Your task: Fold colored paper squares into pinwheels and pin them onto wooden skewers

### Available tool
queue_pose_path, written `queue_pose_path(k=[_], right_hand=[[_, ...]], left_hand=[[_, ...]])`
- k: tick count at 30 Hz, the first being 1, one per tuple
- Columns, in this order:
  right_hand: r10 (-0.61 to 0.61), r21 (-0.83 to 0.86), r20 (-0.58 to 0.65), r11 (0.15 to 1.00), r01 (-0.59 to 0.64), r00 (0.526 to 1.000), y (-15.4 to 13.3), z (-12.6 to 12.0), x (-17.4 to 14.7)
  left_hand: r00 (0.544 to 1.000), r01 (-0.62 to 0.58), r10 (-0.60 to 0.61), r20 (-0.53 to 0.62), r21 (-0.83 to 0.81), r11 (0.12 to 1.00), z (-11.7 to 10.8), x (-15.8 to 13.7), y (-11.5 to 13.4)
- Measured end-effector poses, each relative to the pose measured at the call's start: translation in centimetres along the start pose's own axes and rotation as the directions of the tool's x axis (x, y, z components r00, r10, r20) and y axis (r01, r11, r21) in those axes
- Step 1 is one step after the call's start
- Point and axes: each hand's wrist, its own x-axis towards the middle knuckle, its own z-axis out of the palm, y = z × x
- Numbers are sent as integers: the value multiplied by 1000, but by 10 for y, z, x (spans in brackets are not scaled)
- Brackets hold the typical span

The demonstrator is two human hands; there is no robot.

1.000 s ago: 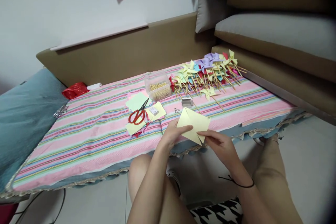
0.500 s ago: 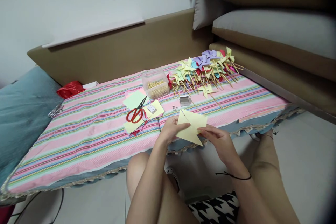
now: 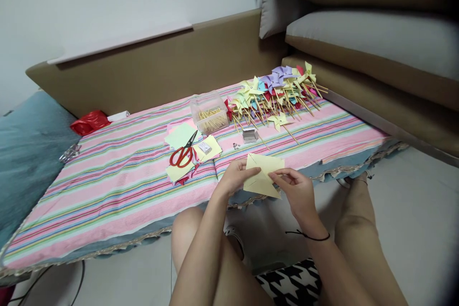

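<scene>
Between my hands is a pale yellow paper square [image 3: 263, 180] with slits running in from its corners. My left hand [image 3: 237, 175] pinches its left side, thumb on top near the middle. At the right side, my right hand [image 3: 296, 186] has thumb and fingers closed on the paper. Just beyond the paper lie a few tiny metal bits [image 3: 236, 146] and a small opened box [image 3: 250, 135]. Red-handled scissors [image 3: 182, 155] rest on a stack of coloured paper squares [image 3: 179, 172], with a small white box [image 3: 204, 147] beside them.
Many paper pinwheels [image 3: 276, 88] on sticks lie along the back right of the striped cloth [image 3: 118, 191]. A clear plastic box [image 3: 211, 114] holds wooden sticks. A red plastic bag [image 3: 91, 123] and a bundle of metal clips [image 3: 70, 153] are at the left; cushions [image 3: 369, 43] are stacked at right.
My right hand has moved slightly left along the paper, toward its middle. The paper has turned a little in my hands. The whole view has shifted slightly.
</scene>
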Motion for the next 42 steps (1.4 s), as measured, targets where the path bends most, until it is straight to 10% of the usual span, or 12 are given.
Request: queue_pose_path(k=[21, 30, 42], right_hand=[[-54, -25, 46, 998, 55, 998, 1, -2, 0], [121, 242, 1, 963, -118, 993, -8, 7, -1], [175, 195, 18, 965, -175, 984, -14, 3, 0]], left_hand=[[998, -55, 56, -29, 33, 998, 3, 3, -2], [973, -104, 106, -203, 22, 994, 4, 6, -2], [985, -86, 88, -146, 17, 996, 6, 0, 6]])
